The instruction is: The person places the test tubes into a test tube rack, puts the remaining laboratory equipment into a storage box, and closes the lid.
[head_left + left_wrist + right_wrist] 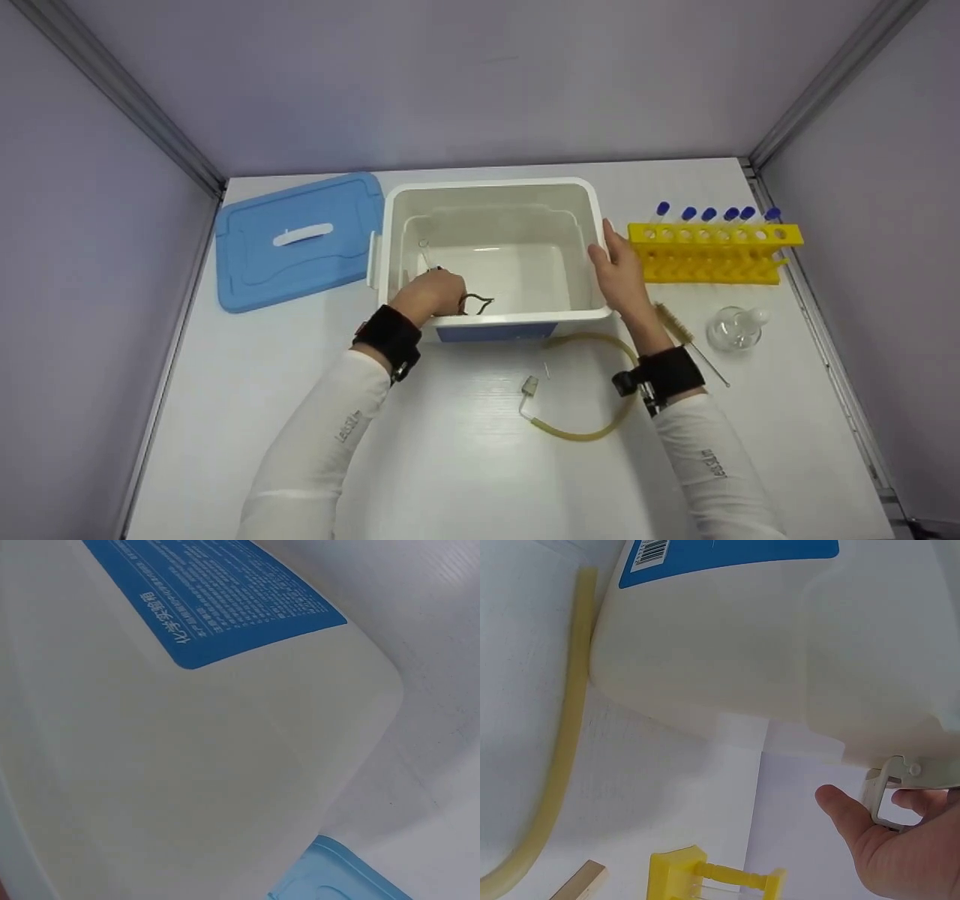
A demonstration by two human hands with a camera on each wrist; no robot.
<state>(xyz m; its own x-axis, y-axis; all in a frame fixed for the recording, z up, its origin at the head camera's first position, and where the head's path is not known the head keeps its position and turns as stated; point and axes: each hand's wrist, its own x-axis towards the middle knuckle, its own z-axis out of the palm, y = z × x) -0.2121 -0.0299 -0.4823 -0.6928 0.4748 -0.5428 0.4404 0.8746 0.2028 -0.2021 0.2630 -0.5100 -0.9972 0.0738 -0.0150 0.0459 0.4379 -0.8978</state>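
Observation:
My left hand (437, 291) reaches down into the white plastic box (491, 184), near its front left corner. Its fingertips are hidden, and a thin, dark, bent item (478, 303) shows right beside them. Past the hand, a slim clear glass piece (424, 253) leans inside the box. On the box's right side, my right hand (624, 277) holds the edge, thumb over the rim. The right wrist view shows that hand's fingers around the white side handle (877, 795). In the left wrist view only the box's outer wall (202, 757) and blue label appear, not the hand.
A blue lid (300, 259) lies left of the box. Right of it stand a yellow rack (712, 235) with several blue-capped tubes, a tube brush (675, 324) and a clear glass bottle (731, 330). In front lies yellow tubing (574, 435) with a stopper (529, 386) at one end.

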